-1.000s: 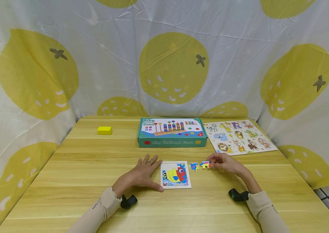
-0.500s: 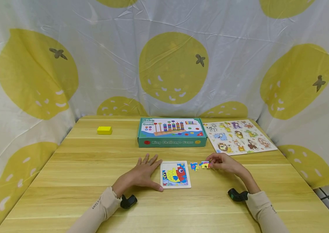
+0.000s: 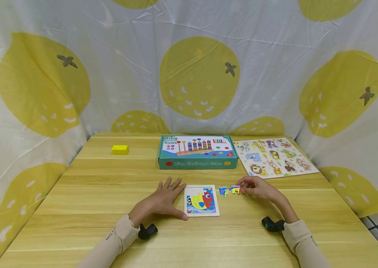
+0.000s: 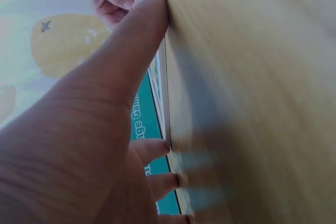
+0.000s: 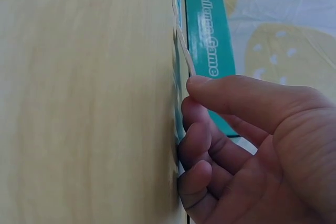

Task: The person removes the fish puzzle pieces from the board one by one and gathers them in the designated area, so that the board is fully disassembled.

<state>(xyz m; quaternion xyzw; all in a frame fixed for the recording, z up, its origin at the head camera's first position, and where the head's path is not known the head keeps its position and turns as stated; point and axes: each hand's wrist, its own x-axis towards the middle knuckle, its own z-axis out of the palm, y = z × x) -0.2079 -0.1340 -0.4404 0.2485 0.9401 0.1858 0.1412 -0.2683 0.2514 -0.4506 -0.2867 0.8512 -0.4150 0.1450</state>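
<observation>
A small framed jigsaw puzzle (image 3: 202, 214) with a yellow and red fish picture lies on the table, its upper part partly bare. Spread along the frame's left side, my left hand (image 3: 163, 201) rests with the thumb at the lower left corner and the fingers at the upper left. My right hand (image 3: 258, 187) pinches a puzzle piece (image 3: 235, 190) between thumb and curled fingers, to the right of the frame. In the right wrist view that piece (image 5: 185, 51) is tilted, its near edge lifted off the table. A blue and yellow loose piece (image 3: 223, 191) lies between it and the frame.
Behind the puzzle stands a green Ring Challenge Game box (image 3: 198, 152). An animal puzzle board (image 3: 296, 152) lies at the back right, beside the box. A yellow block (image 3: 120, 150) sits at the back left. A lemon-print cloth (image 3: 125, 74) hangs behind the table.
</observation>
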